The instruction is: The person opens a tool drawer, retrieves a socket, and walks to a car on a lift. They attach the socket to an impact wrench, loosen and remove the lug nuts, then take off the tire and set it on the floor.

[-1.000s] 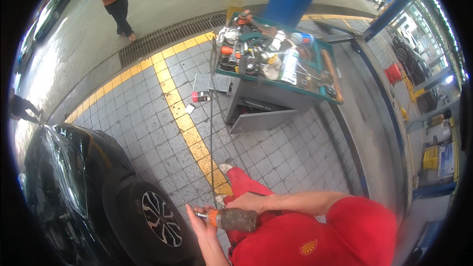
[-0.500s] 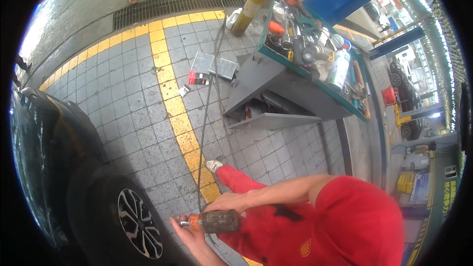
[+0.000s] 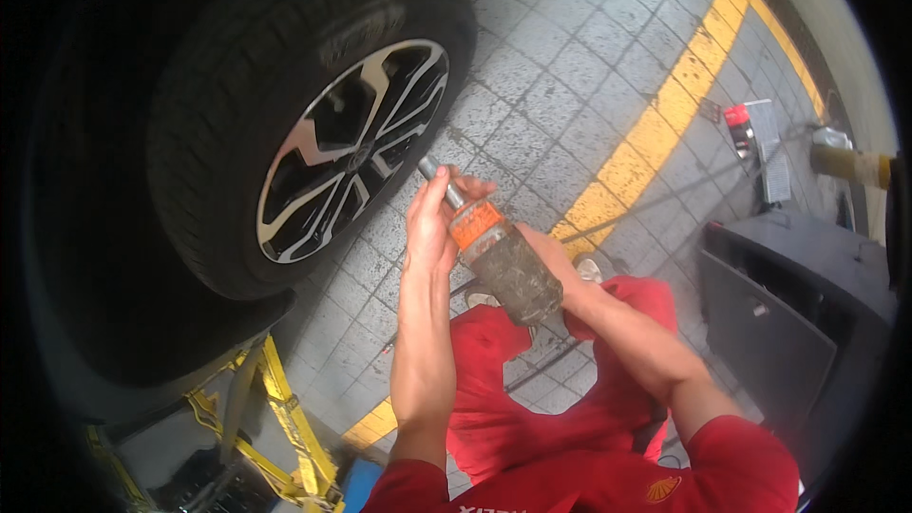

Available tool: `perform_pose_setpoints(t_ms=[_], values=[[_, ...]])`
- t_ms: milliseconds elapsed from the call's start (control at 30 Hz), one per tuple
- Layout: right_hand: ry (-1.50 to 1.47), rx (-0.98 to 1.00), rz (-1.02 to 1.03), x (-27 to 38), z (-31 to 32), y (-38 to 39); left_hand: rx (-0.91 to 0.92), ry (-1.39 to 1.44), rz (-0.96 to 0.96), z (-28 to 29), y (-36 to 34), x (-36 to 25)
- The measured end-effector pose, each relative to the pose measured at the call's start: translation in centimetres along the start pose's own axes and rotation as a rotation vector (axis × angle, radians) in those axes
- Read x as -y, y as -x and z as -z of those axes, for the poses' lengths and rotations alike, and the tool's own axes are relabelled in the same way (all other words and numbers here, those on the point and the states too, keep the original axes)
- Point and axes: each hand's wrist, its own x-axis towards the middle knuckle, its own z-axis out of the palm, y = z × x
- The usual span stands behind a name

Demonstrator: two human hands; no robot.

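Both hands grip a grimy impact wrench [image 3: 499, 261]: left hand [image 3: 429, 228] fingers clamped near its socket [image 3: 432, 171], right hand [image 3: 556, 261] wrapped behind. Likely aiming; next needs seating on the wheel [image 3: 351, 152] just beyond.

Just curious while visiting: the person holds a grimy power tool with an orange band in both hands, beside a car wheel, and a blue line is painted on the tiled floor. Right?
Nearly. In the head view the floor line is yellow, not blue. Both the left hand and right hand do hold the grimy power tool beside the car wheel.
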Motion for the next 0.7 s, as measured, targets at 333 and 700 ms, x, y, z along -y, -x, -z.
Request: perform_pose_setpoints(t_ms=[333,700], values=[[-0.009,0.179,0.258,-5.5,-5.1,-9.1,0.005,0.038,-0.32,8.8,-4.3,-0.2],[-1.143,0.304,-0.406,-4.2,-9.8,-13.0,0.032,0.055,-0.429,11.6,-5.7,-3.3]])
